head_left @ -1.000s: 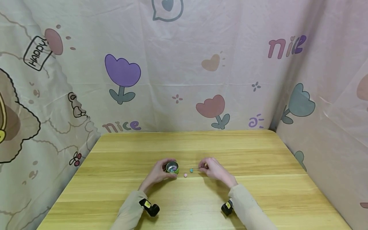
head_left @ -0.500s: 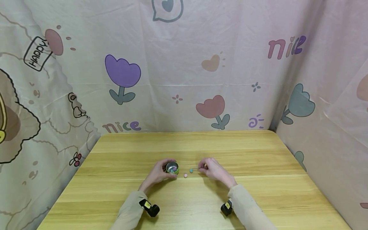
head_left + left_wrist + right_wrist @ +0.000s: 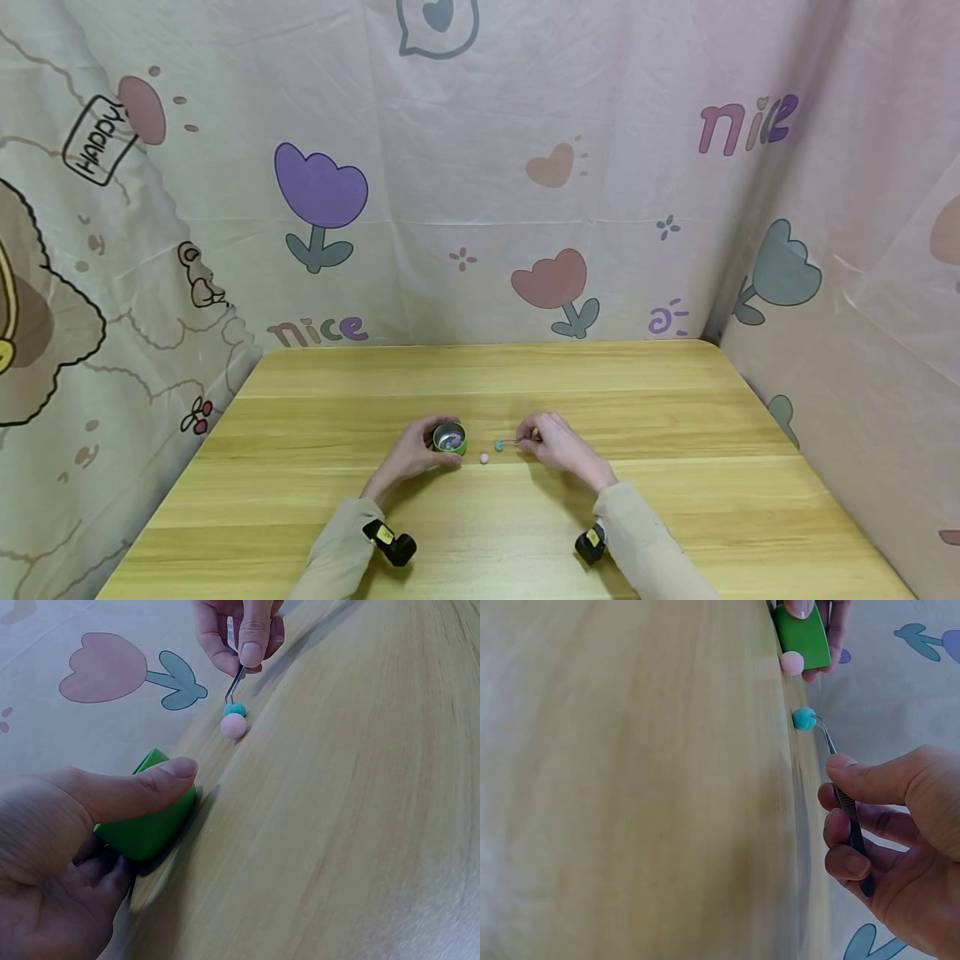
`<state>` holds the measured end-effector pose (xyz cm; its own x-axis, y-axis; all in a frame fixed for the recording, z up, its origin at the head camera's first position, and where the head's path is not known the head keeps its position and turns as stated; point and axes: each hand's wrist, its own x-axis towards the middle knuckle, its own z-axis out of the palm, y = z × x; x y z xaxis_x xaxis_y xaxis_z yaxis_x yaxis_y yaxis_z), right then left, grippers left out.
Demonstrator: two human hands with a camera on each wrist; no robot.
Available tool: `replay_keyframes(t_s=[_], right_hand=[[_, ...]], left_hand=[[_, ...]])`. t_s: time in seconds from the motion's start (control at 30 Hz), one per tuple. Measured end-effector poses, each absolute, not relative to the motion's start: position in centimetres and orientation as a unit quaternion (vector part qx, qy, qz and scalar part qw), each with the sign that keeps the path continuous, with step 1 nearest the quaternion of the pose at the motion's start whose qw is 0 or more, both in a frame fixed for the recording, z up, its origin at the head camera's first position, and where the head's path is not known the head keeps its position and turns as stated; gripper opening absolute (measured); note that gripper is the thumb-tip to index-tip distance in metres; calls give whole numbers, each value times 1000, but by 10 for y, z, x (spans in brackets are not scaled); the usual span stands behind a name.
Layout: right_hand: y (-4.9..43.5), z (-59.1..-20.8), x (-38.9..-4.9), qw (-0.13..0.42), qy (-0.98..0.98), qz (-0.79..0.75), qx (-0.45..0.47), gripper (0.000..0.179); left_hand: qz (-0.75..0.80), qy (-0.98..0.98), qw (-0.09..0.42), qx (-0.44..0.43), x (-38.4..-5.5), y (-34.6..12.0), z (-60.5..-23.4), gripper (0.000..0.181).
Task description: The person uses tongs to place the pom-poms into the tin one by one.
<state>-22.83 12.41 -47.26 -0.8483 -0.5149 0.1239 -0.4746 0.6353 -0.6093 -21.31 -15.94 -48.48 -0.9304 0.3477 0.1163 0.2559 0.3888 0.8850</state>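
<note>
My left hand [image 3: 408, 452] grips a small round green container [image 3: 154, 832] standing on the table, thumb on the near side. Its open top shows a silvery inside with purple and blue things at the bottom. Thumb and fingers of my right hand [image 3: 558, 444] hold bent-tip metal tweezers [image 3: 847, 804]. The tweezer tips touch a small blue ball [image 3: 804, 718] on the table; whether they squeeze it I cannot tell. A pink ball [image 3: 792, 663] lies between the blue one and the container, apart from both hands.
The light wooden table [image 3: 480, 375] reaches back to a patterned curtain [image 3: 450, 183], which also hangs at both sides. Black wrist cameras are strapped at both sleeves, the left camera [image 3: 390, 542] and the right camera [image 3: 591, 543].
</note>
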Motion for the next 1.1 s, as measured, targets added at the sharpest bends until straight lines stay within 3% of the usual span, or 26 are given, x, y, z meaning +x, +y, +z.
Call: replay_keyframes(t_s=[1.1], right_hand=[[121, -470, -227, 2, 904, -335, -266, 6]], left_hand=[[526, 830, 47, 180, -212, -159, -484, 67]])
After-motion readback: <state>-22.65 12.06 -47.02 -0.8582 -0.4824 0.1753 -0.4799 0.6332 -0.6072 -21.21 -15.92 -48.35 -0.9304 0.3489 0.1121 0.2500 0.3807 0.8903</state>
